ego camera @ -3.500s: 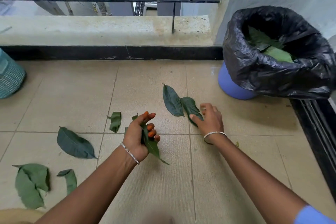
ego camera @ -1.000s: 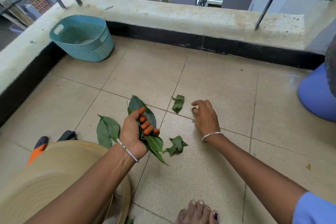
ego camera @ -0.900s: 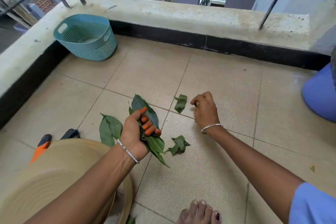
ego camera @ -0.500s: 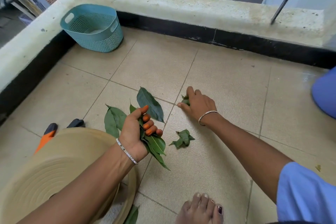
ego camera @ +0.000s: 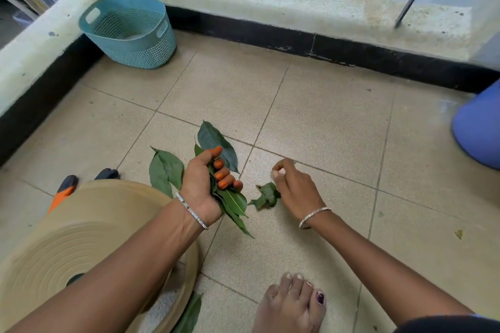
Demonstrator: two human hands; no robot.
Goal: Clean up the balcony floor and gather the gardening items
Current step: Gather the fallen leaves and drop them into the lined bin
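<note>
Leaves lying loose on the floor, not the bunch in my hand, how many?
4 at least: crumpled leaf by the right hand, two overlapping leaves beside the left hand, leaf tip under the hat. The big leaf behind the bunch may be loose too.

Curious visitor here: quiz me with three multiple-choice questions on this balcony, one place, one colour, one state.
1. Where does the basket stand?
A) in the corner by the low wall
B) beside the foot
C) on top of the railing
2. What colour are the nails of the left hand?
A) blue
B) orange
C) white
3. What is the left hand doing?
A) lying flat
B) pointing
C) gripping leaves
Answers: A, it sits where the walls meet; B, the curled fingers show orange; C, its fingers wrap a bunch.
</note>
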